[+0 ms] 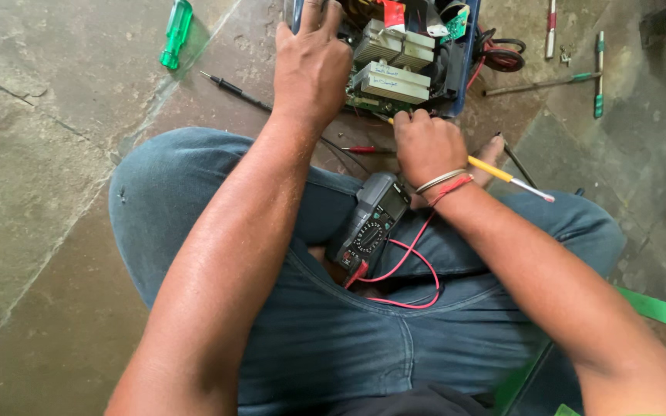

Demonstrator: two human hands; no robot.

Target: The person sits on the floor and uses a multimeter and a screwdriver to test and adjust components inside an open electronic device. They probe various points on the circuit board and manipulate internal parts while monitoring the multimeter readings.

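Note:
An open electronic unit in a blue case (464, 46) lies on the floor in front of my crossed legs, with grey heat sinks (391, 81) and a circuit board showing. My left hand (311, 65) lies over its left near corner, fingers spread across the edge, holding it. My right hand (424, 145), with thread bands at the wrist, grips a thin yellow-handled tool (495, 169) whose front end touches the board's near edge. A dark multimeter (371, 223) rests on my lap between my arms, with red leads (410, 277) looping over my jeans.
A green screwdriver handle (176, 32) lies far left and a thin black probe (233, 87) beside my left wrist. A red probe (360, 149) lies under the unit. A green T-handle tool (599, 73), a red-and-white tool (551, 27), screws and coiled cable (502, 55) lie at right.

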